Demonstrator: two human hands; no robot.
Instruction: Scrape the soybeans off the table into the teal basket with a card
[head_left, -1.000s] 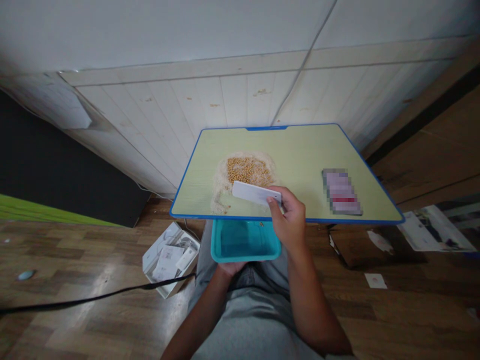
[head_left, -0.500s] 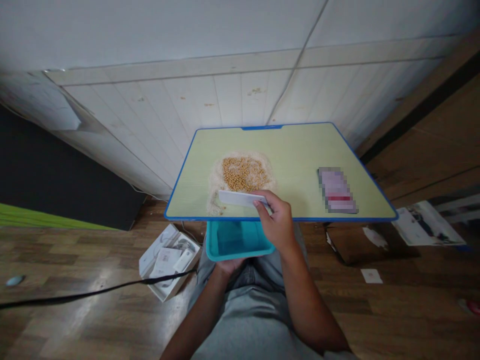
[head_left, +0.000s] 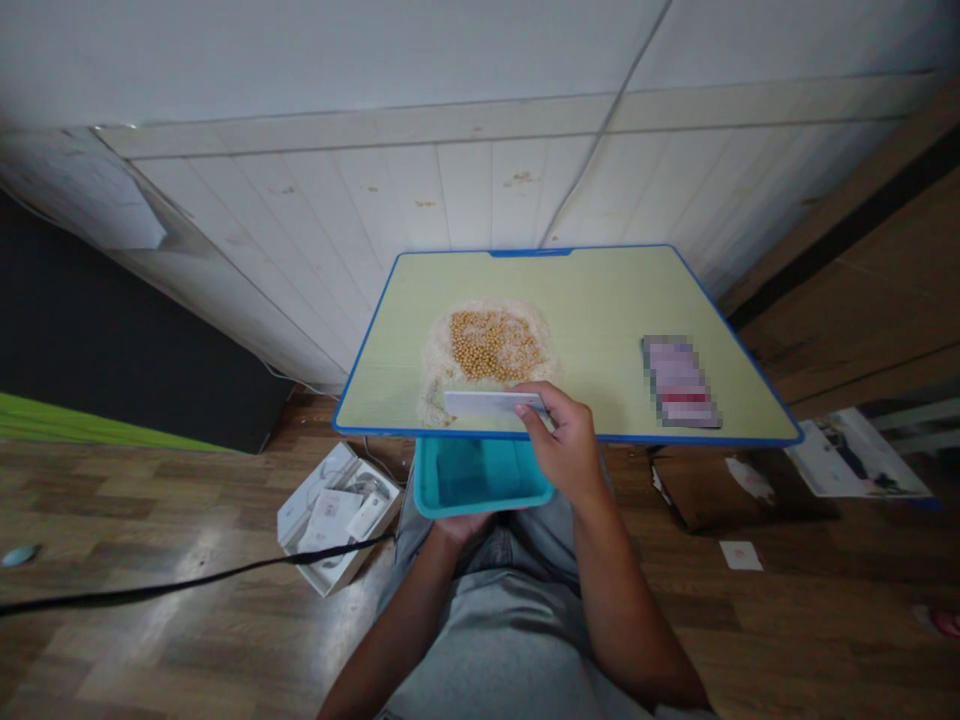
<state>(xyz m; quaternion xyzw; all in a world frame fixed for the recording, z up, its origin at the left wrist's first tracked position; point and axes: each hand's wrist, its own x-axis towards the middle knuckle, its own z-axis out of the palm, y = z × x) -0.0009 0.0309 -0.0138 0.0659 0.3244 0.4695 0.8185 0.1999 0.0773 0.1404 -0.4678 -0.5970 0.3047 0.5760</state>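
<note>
My right hand (head_left: 568,437) pinches a flat white card (head_left: 484,403) just near of round golden beans (head_left: 480,352) and pale grains (head_left: 441,350), plenty seemingly left on the blue-edged, pale-green table (head_left: 607,300), while my left hand (head_left: 461,525), grip hidden, supports a teal plastic tub (head_left: 484,505).

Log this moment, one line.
Left hand: under teal rectangular tub; right hand: gripping flat white card; green table: round golden beans, pale grains

Pixelated oblong (head_left: 682,385) on worktop (head_left: 607,300), near right front corner. Open white box (head_left: 341,520) on floor (head_left: 180,520), below left front corner; black strap (head_left: 217,582) crosses in front of it. Brown carton (head_left: 709,490) on floor below front edge, toward right; white square (head_left: 741,556) near it. Cable (head_left: 585,170) runs down wall (head_left: 337,200) behind back edge.
</note>
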